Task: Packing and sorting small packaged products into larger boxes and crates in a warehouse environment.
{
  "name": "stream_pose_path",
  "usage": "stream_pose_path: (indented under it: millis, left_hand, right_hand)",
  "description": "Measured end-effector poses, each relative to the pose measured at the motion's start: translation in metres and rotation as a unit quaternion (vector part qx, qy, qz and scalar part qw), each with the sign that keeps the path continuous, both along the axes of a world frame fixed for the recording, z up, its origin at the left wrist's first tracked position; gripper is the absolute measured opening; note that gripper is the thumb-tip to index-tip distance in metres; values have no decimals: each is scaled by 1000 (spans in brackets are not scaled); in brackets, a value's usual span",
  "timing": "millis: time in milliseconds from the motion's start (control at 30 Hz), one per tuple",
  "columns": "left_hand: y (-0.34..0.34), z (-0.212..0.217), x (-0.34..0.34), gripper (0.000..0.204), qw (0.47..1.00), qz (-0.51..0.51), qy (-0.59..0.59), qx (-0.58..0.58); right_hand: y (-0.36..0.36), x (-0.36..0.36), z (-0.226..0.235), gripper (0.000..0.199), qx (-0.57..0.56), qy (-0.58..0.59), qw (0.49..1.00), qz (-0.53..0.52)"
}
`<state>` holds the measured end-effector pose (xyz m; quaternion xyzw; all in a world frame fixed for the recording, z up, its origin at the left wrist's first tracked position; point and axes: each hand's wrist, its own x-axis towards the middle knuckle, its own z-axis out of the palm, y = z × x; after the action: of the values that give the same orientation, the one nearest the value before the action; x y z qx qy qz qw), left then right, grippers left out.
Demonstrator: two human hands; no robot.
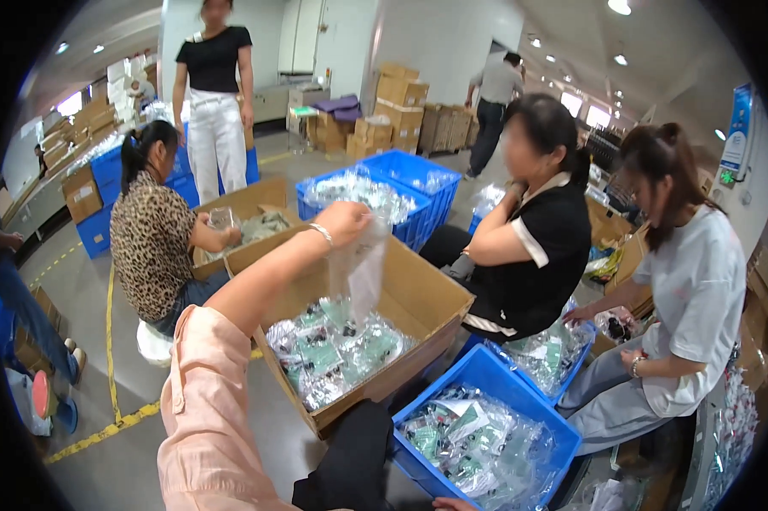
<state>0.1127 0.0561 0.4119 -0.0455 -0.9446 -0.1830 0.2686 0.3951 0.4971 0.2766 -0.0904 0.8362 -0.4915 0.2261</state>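
My left hand (350, 223), in a pink sleeve with a bracelet at the wrist, is raised over an open cardboard box (435, 294). Its fingers are closed on the top of a clear plastic bag (365, 277), which hangs down with something white inside. Below it, the box holds several clear bags with green pieces (337, 349). Only a sliver of my right hand (454, 504) shows at the bottom edge, beside a blue bin (571, 443); its fingers are mostly cut off. That bin is filled with similar bagged green pieces (478, 439).
A co-worker in black (554, 255) sits beyond the box, another in a pale shirt (695, 298) to the right. At left, one in leopard print (150, 221) handles a bag. Blue bins (409, 226) with clear bags stand behind; stacked cartons (401, 102) line the wall.
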Motion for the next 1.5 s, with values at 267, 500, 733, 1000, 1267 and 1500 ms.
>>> stream_pose_path:
  millis: [267, 500, 733, 1000, 1267, 1500]
  left_hand:
    - [197, 81, 82, 17, 968, -163, 17, -190]
    - [300, -75, 115, 16, 905, -313, -61, -282]
    - [364, -180, 196, 15, 869, -438, -104, -206]
    - [369, -210, 237, 16, 828, -505, -104, -220]
    - [362, -280, 248, 24, 750, -606, -69, -255]
    - [346, -287, 250, 25, 772, -597, -95, -198]
  right_hand:
    - [4, -13, 51, 29, -270, 36, 961, -38]
    - [37, -70, -4, 50, -474, -140, 854, -163]
    - [98, -49, -90, 30, -439, -217, 857, -160]
    - [108, 5, -137, 24, -543, -335, 727, -252]
    - [115, 57, -256, 18, -81, 98, 990, -62]
    - [48, 100, -94, 15, -535, -414, 577, -458]
